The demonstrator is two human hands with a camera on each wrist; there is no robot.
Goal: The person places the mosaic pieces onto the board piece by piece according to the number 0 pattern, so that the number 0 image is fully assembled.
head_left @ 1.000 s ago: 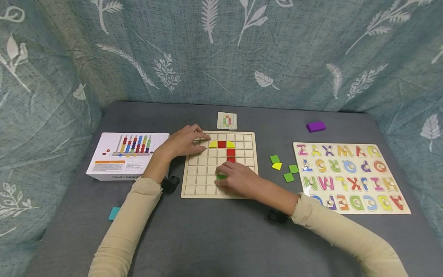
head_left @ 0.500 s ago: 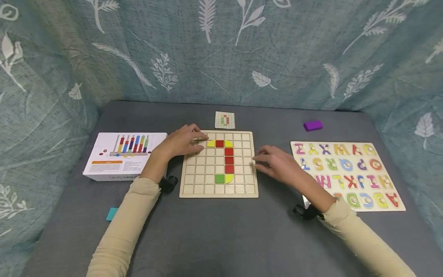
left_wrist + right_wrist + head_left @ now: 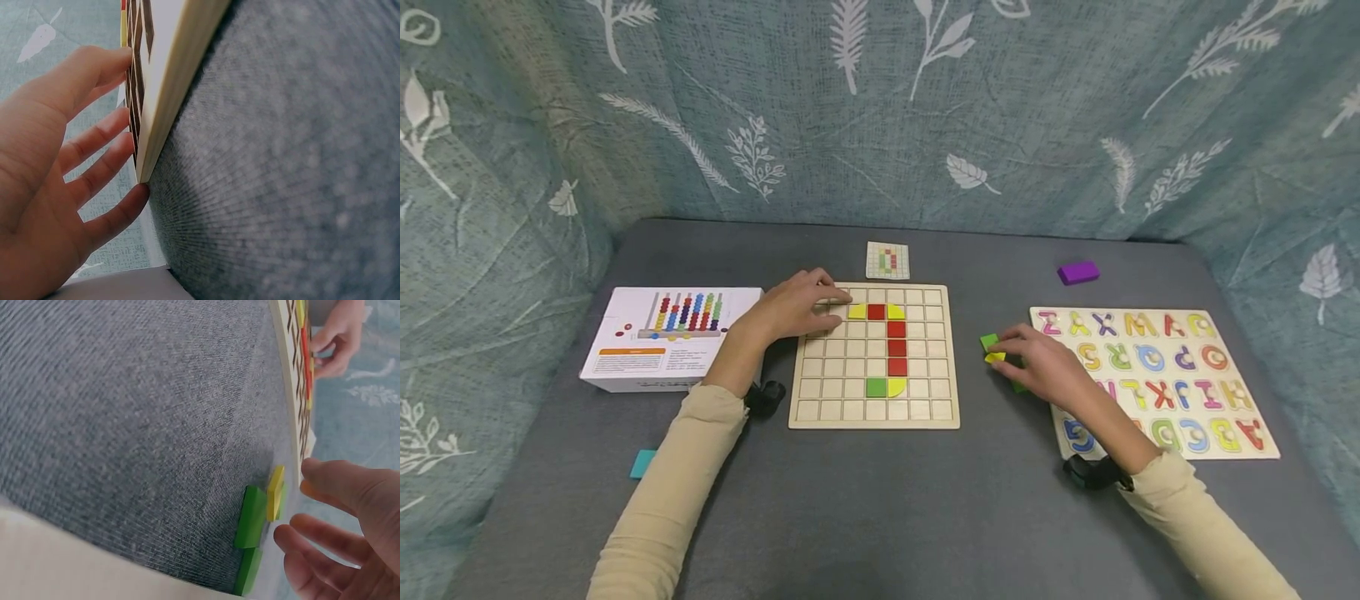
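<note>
My left hand (image 3: 797, 308) rests its fingertips on the upper left part of the wooden grid board (image 3: 838, 414); in the left wrist view its fingers (image 3: 103, 159) touch the board's edge, loosely spread. On the board, red square tiles (image 3: 897, 348), yellow rounded tiles (image 3: 896, 387) and a green square tile (image 3: 876, 387) form a shape. My right hand (image 3: 1047, 360) hovers over loose tiles right of the board, fingers bent and holding nothing. Near its fingertips lie a yellow quarter-round tile (image 3: 274, 494) and green square tiles (image 3: 250, 517), partly hidden in the head view.
A small pattern card (image 3: 887, 260) lies behind the board. Left stands a white box (image 3: 625, 317) with a bead-abacus picture; a teal piece (image 3: 642, 463) lies near the left sleeve. An alphabet puzzle board (image 3: 1228, 333) and a purple block (image 3: 1078, 272) are to the right.
My right hand has left the green tile on the board and moved right to the loose tiles. The left hand stays on the board's corner.
</note>
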